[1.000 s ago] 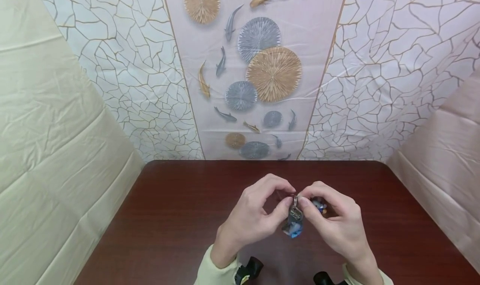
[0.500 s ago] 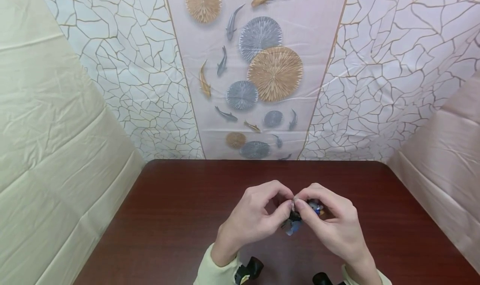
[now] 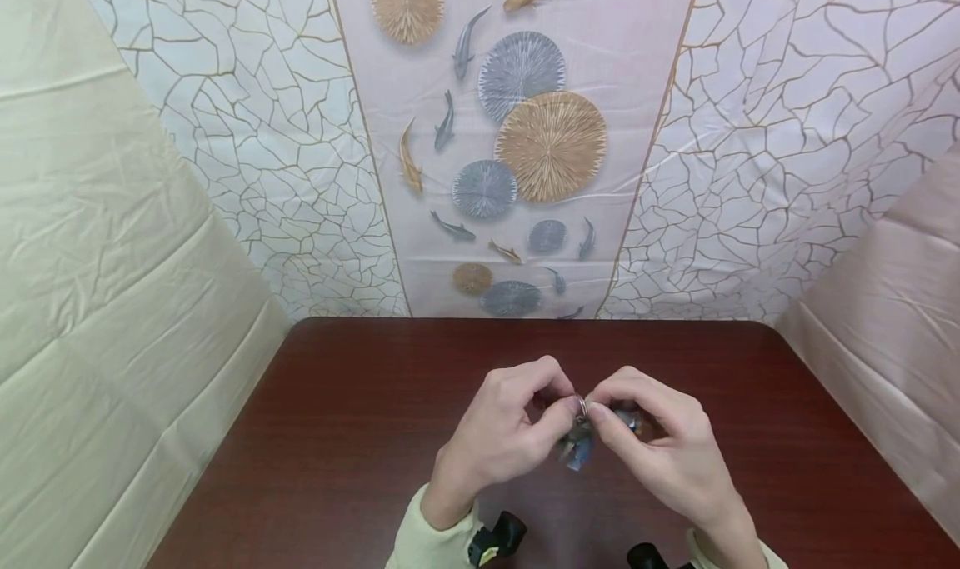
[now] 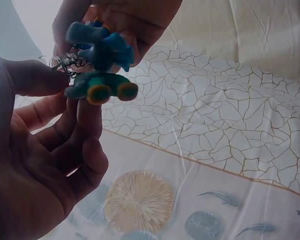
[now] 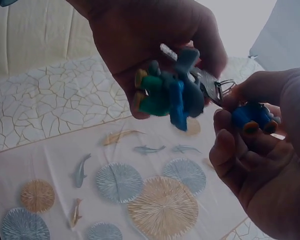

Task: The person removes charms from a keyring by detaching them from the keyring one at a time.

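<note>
Above the table [image 3: 322, 436], at lower centre of the head view, the left hand [image 3: 498, 427] and right hand [image 3: 671, 448] pinch a ring [image 3: 582, 407] between thumb and bent finger. In the right wrist view, a green toy [image 5: 157, 95] is at upper middle, a blue toy [image 5: 254, 116] at right.

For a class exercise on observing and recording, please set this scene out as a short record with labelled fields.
Left hand: the left hand pinches the split ring
Right hand: the right hand pinches it from the other side
Charms: green-and-blue figurine with orange feet, hanging; blue figurine with orange feet, by the right hand's fingers
Hardware: metal tag beside the ring
Surface: dark reddish-brown table
Backdrop: white crackle-patterned cloth, koi-printed centre panel
</note>
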Action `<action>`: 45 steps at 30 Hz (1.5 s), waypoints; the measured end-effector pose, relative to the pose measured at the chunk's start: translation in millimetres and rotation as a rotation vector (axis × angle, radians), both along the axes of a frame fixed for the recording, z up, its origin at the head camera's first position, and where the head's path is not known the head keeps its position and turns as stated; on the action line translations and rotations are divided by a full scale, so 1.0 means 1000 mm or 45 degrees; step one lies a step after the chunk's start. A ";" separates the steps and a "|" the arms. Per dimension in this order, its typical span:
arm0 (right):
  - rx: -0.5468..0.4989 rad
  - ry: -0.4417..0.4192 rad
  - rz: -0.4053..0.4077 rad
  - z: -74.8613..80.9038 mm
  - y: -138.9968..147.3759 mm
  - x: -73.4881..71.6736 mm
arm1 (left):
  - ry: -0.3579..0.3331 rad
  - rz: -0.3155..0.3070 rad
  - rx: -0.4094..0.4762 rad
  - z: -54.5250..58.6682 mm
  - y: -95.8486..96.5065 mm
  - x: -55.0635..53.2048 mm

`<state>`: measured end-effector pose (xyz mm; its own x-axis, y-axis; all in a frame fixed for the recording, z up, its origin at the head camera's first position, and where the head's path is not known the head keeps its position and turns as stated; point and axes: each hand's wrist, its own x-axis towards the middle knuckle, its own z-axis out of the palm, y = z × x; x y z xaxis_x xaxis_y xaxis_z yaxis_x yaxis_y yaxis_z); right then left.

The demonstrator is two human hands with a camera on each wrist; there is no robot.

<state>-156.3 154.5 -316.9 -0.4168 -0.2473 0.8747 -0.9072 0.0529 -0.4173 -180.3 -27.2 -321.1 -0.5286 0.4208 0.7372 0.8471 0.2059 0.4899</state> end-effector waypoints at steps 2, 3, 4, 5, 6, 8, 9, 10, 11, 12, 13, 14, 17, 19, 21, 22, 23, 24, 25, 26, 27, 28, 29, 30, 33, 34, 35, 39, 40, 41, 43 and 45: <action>0.012 -0.008 0.001 0.000 0.001 0.000 | -0.011 0.011 0.003 0.000 -0.001 0.000; 0.018 -0.011 0.001 0.000 0.002 0.001 | -0.018 0.019 0.005 0.000 -0.001 0.000; 0.027 -0.015 -0.005 0.000 0.002 0.001 | -0.025 0.028 0.007 0.000 -0.001 0.000; 0.039 -0.019 -0.015 0.000 0.003 0.001 | -0.034 0.038 0.009 0.000 -0.002 0.000; 0.051 -0.021 -0.027 0.000 0.003 0.001 | -0.042 0.048 0.011 0.000 -0.002 0.000; 0.083 -0.034 -0.060 -0.001 0.004 0.002 | -0.063 0.058 0.019 0.000 -0.003 0.000; 0.099 -0.037 -0.077 -0.001 0.004 0.002 | -0.075 0.061 0.022 0.000 -0.003 0.000; 0.111 -0.039 -0.092 -0.001 0.004 0.002 | -0.082 0.065 0.024 0.001 -0.003 0.000; 0.118 -0.040 -0.103 -0.001 0.004 0.002 | -0.091 0.065 0.028 0.000 -0.003 0.000; 0.123 -0.041 -0.109 -0.001 0.003 0.002 | -0.099 0.063 0.031 0.001 -0.003 0.001; 0.128 -0.043 -0.112 -0.001 0.003 0.002 | -0.102 0.061 0.033 0.001 -0.003 0.001; 0.126 -0.043 -0.107 -0.001 0.003 0.002 | -0.098 0.059 0.033 0.001 -0.003 0.001; 0.112 -0.040 -0.080 -0.001 0.002 0.003 | -0.066 0.043 0.025 0.001 -0.004 0.000; 0.103 -0.038 -0.066 -0.001 0.001 0.002 | -0.036 0.022 0.021 0.001 -0.004 0.000; 0.095 -0.036 -0.061 -0.001 0.001 0.002 | 0.003 -0.002 0.016 0.001 -0.004 0.000; 0.093 -0.032 -0.063 -0.001 0.001 0.002 | 0.025 -0.014 0.016 0.002 -0.004 0.000; 0.090 -0.031 -0.064 -0.002 0.001 0.002 | 0.052 -0.023 0.017 0.002 -0.004 0.000; 0.088 -0.030 -0.063 -0.002 0.001 0.002 | 0.078 -0.030 0.016 0.002 -0.004 0.000; 0.083 -0.027 -0.056 -0.002 0.001 0.002 | 0.116 -0.027 0.012 0.003 -0.004 -0.001; 0.078 -0.027 -0.051 -0.002 0.001 0.002 | 0.158 -0.018 0.006 0.003 -0.004 -0.001; 0.073 -0.027 -0.045 -0.002 0.001 0.002 | 0.201 -0.008 0.002 0.003 -0.003 -0.001; 0.069 -0.029 -0.039 -0.002 0.001 0.002 | 0.236 0.002 0.000 0.003 -0.003 -0.002; 0.065 -0.030 -0.031 -0.002 0.002 0.002 | 0.271 0.015 -0.001 0.003 -0.003 -0.002; 0.065 -0.030 -0.030 -0.002 0.002 0.003 | 0.301 0.030 -0.003 0.003 -0.002 -0.002; 0.065 -0.032 -0.024 -0.001 0.002 0.003 | 0.347 0.064 -0.003 0.003 -0.001 -0.002; 0.065 -0.031 -0.020 -0.001 0.002 0.003 | 0.347 0.073 -0.001 0.002 -0.001 -0.002; 0.065 -0.029 -0.014 -0.001 0.002 0.003 | 0.345 0.084 0.001 0.003 -0.001 -0.002; 0.069 -0.031 0.027 0.000 0.002 0.002 | 0.317 0.125 -0.002 0.002 -0.001 -0.001; 0.072 -0.032 0.035 0.000 0.002 0.002 | 0.305 0.135 -0.003 0.002 -0.002 0.000; 0.076 -0.035 0.040 0.000 0.002 0.002 | 0.288 0.143 -0.004 0.002 -0.002 0.000; 0.084 -0.037 0.038 0.000 0.002 0.002 | 0.244 0.151 -0.002 0.002 -0.002 0.000; 0.088 -0.041 0.035 -0.001 0.002 0.002 | 0.197 0.153 0.003 0.002 -0.002 0.001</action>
